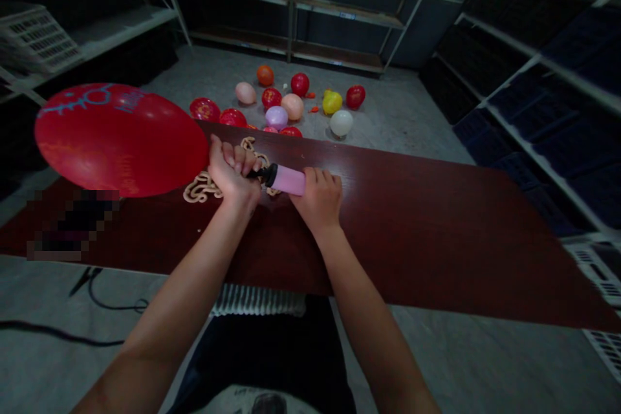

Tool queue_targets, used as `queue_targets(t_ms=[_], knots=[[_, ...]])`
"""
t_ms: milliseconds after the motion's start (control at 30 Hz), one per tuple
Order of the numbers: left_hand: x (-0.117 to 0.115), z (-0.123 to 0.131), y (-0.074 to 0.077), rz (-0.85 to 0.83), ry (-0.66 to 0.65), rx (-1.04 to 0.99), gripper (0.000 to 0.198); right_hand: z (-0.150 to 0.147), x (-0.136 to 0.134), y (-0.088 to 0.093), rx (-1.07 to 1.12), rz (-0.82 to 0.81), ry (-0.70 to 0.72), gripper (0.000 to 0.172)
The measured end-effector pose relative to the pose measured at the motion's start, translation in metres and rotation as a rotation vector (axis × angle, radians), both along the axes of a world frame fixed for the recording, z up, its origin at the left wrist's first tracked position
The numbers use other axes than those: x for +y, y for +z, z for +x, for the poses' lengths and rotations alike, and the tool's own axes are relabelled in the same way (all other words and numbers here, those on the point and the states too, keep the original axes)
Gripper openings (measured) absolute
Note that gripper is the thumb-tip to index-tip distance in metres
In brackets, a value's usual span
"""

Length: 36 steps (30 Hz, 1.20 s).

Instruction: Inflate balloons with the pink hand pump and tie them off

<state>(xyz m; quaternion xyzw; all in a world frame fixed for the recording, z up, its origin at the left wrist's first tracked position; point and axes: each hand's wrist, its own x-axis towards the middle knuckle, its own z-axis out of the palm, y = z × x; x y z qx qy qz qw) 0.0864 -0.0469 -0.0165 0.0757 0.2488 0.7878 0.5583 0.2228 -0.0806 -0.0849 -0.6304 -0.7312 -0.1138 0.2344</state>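
A big inflated red balloon with blue and yellowish print extends to the left of my left hand. That hand is closed around the balloon's neck and the black nozzle end of a balloon pump; its fingers hide where the two meet. My right hand is wrapped around the pump's pink barrel. The pump lies roughly level above the table. Beneath and beside my left hand, a heap of beige uninflated long balloons or cord rests on the tabletop; I cannot tell which.
The dark red-brown table spans the view. Several inflated balloons lie on the floor beyond it, among them a yellow balloon and a white balloon. Shelving racks stand behind and at both sides. A black cable runs along the floor at left.
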Motion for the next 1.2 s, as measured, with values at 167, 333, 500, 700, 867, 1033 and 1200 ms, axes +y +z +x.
queue_targets(t_ms=[167, 333, 500, 700, 867, 1033, 1200], knots=[[0.003, -0.005, -0.005, -0.038, -0.004, 0.000, 0.058, 0.002, 0.001, -0.002, -0.013, -0.011, 0.007, 0.025], [0.004, -0.014, -0.011, -0.034, -0.022, 0.014, 0.060, 0.004, 0.005, -0.006, -0.067, -0.007, 0.005, 0.024], [0.004, -0.024, -0.014, 0.017, 0.026, -0.030, 0.059, 0.004, 0.007, -0.006, -0.114, 0.021, -0.003, 0.025], [0.005, -0.042, -0.012, -0.001, 0.047, -0.063, 0.057, 0.023, 0.007, -0.001, -0.157, 0.037, -0.077, 0.028], [0.010, -0.060, -0.020, 0.029, 0.061, -0.038, 0.056, 0.046, 0.008, -0.002, -0.188, 0.084, -0.171, 0.030], [0.011, -0.074, -0.014, 0.020, 0.083, -0.087, 0.053, 0.053, 0.007, -0.003, -0.186, 0.125, -0.199, 0.029], [0.009, -0.076, -0.011, 0.011, 0.083, -0.091, 0.052, 0.053, 0.005, -0.004, -0.182, 0.113, -0.163, 0.026]])
